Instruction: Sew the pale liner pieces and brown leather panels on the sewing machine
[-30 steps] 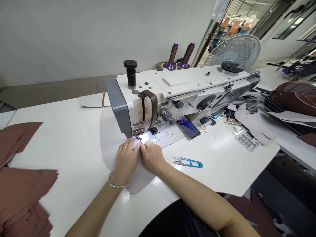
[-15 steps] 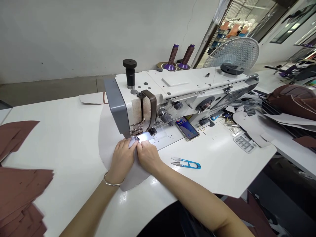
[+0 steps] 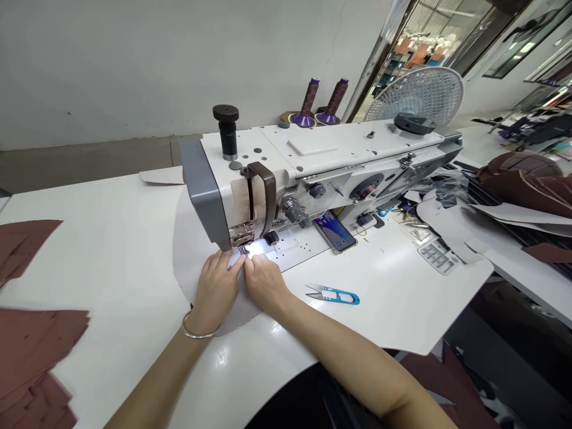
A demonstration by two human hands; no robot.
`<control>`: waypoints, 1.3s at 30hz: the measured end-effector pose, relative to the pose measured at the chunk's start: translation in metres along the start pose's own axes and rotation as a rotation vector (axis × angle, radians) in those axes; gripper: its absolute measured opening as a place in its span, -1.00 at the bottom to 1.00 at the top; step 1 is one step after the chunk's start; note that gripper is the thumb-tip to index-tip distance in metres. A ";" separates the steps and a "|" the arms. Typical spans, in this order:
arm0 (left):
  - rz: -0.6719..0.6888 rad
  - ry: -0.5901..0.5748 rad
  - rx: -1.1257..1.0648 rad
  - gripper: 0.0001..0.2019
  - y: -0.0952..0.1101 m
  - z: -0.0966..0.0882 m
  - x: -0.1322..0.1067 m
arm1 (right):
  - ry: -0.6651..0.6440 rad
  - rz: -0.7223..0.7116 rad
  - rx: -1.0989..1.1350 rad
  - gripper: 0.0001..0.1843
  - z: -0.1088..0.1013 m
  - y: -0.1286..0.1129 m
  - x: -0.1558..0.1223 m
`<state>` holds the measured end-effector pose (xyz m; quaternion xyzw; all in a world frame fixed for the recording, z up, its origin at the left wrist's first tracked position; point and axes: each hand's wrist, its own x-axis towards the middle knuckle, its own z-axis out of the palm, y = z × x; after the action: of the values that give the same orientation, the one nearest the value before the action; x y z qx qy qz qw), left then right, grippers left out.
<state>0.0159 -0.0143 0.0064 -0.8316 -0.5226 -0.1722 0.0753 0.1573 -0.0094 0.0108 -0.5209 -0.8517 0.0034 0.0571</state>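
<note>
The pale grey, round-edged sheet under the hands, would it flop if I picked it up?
The pale grey, round-edged sheet is probably light, since its edge looks thin. It may droop if held by one side, being broad and thin. It might slide easily: the glossy white table shows bright reflections.

I count two hands [image 3: 215, 290] and one sewing machine [image 3: 353, 143]. I see two thread cones [image 3: 309, 100], one smartphone [image 3: 336, 231].

From the sewing machine [image 3: 317, 158] on the table [image 3: 120, 250], the fan [image 3: 415, 92] is at two o'clock, thread snips [image 3: 329, 291] at five, fabric pieces [image 3: 38, 351] at eight.
</note>
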 end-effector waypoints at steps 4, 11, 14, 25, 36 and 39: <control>-0.011 0.005 -0.006 -0.59 0.000 0.000 0.000 | -0.010 0.020 0.005 -0.76 0.000 0.001 0.000; 0.003 0.002 0.033 -0.61 0.000 0.002 -0.001 | -0.023 -0.012 0.015 -0.75 -0.001 0.003 0.001; 0.005 0.007 0.045 -0.61 0.002 0.001 0.000 | -0.008 -0.029 0.013 -0.78 -0.001 0.003 0.001; 0.002 0.013 0.002 -0.65 0.002 0.001 -0.001 | -0.050 -0.021 0.024 -0.77 -0.005 0.003 0.001; 0.075 0.094 0.124 -0.78 0.020 -0.006 -0.001 | 0.034 -0.043 0.030 -0.84 -0.003 0.004 0.001; 0.059 0.098 0.122 -0.78 0.019 -0.005 -0.002 | 0.039 -0.049 0.042 -0.85 -0.002 0.005 0.001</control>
<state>0.0316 -0.0257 0.0110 -0.8310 -0.5031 -0.1783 0.1564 0.1619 -0.0067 0.0123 -0.4983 -0.8628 0.0096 0.0845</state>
